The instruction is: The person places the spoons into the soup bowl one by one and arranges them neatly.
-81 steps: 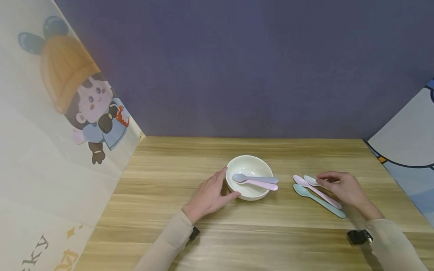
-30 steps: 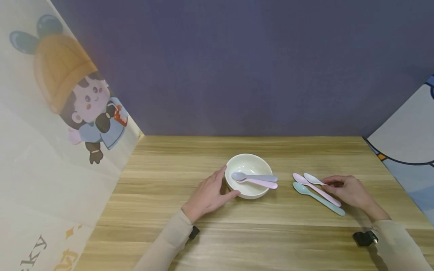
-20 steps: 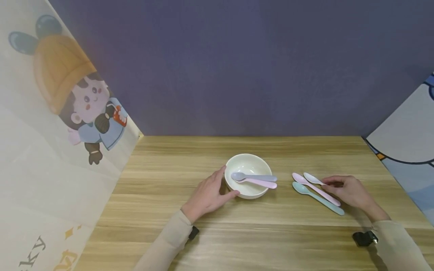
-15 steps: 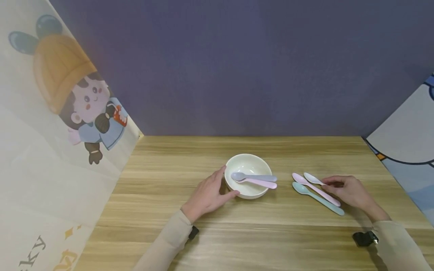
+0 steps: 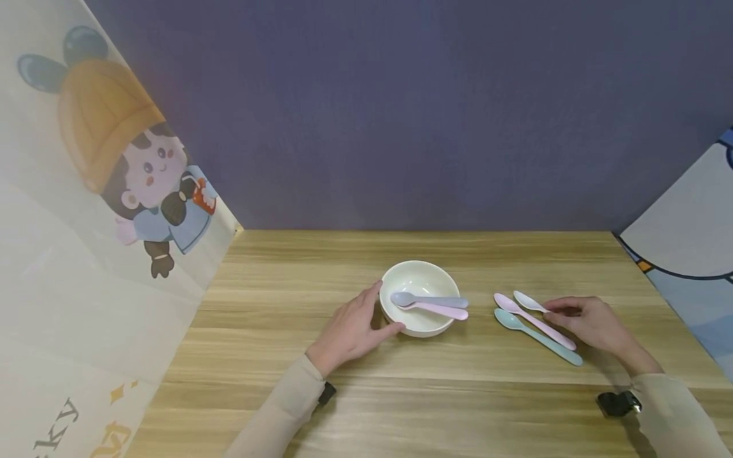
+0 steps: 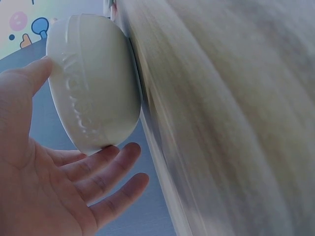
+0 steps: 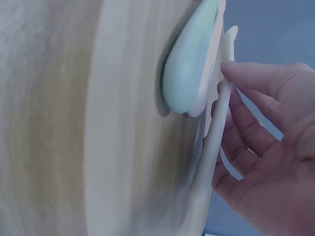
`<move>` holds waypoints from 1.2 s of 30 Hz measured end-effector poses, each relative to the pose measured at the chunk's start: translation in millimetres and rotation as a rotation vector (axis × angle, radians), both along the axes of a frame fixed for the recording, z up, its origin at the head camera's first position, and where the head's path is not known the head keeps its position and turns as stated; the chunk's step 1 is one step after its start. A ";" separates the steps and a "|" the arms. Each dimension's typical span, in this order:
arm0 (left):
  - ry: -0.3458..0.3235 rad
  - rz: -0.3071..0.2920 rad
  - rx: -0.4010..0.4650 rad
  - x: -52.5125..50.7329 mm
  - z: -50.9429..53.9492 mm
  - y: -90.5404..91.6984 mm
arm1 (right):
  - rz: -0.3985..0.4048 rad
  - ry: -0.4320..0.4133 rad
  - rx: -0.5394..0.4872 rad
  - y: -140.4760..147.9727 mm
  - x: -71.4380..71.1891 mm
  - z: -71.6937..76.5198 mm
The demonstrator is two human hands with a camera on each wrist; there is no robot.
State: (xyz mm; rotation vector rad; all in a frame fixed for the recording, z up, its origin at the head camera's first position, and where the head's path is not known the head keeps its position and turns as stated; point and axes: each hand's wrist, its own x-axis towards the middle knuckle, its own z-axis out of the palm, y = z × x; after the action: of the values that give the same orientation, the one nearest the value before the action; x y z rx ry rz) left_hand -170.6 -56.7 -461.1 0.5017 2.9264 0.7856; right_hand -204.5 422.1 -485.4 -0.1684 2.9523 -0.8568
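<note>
A white bowl (image 5: 420, 273) stands mid-table, with a lavender spoon (image 5: 441, 301) and a pink spoon (image 5: 443, 311) lying in it, handles over the right rim. My left hand (image 5: 350, 331) holds the bowl's left side between thumb and fingers; the left wrist view shows the bowl's outer wall (image 6: 98, 73) against the thumb and fingers. To the right, my right hand (image 5: 595, 324) pinches a white spoon (image 5: 528, 301), whose handle (image 7: 214, 137) shows between thumb and fingers in the right wrist view. Beside it lie another pink spoon (image 5: 538, 323) and a mint spoon (image 5: 544, 340).
The wooden table (image 5: 435, 407) meets a dark blue panel (image 5: 401, 114) at the back. A white wall with a cartoon figure (image 5: 154, 165) rises at the left, and a printed panel (image 5: 687, 222) stands at the right.
Since the earliest frame, my right hand has shifted slightly right along the white spoon, showing more of it. My left hand has stayed at the bowl.
</note>
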 end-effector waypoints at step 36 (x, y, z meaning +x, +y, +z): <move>0.007 0.001 0.008 0.0 -1.7 0.0 | 0.035 -0.009 0.011 -11.0 -0.1 14.5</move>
State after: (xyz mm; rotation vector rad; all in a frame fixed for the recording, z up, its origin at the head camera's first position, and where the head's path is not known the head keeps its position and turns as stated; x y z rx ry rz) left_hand -170.6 -56.6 -462.8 0.5042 2.9310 0.7981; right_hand -204.6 411.1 -470.9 -0.2145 2.9361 -0.8343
